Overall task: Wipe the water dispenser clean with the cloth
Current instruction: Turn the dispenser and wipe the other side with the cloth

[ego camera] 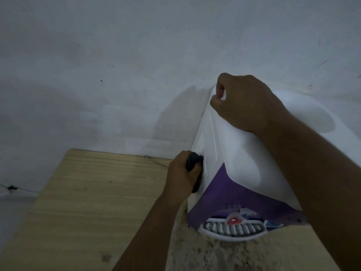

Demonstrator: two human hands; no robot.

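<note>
A white water dispenser [240, 161] with a purple front panel stands on a wooden table against the wall, right of centre. Its white drip tray [232, 230] sticks out at the bottom front, with a red tap lever just above it. My left hand [181, 178] grips a dark cloth [194, 162] and presses it against the dispenser's left side panel, near the vent slots. My right hand [244, 102] reaches over the top, its fingers curled round the upper back-left corner of the dispenser.
The light wooden table [88, 202] stretches out to the left of the dispenser. Its surface near the drip tray is speckled and stained [195, 257]. A plain white wall [117, 65] stands right behind. A thin dark cable [13, 187] runs along the wall at far left.
</note>
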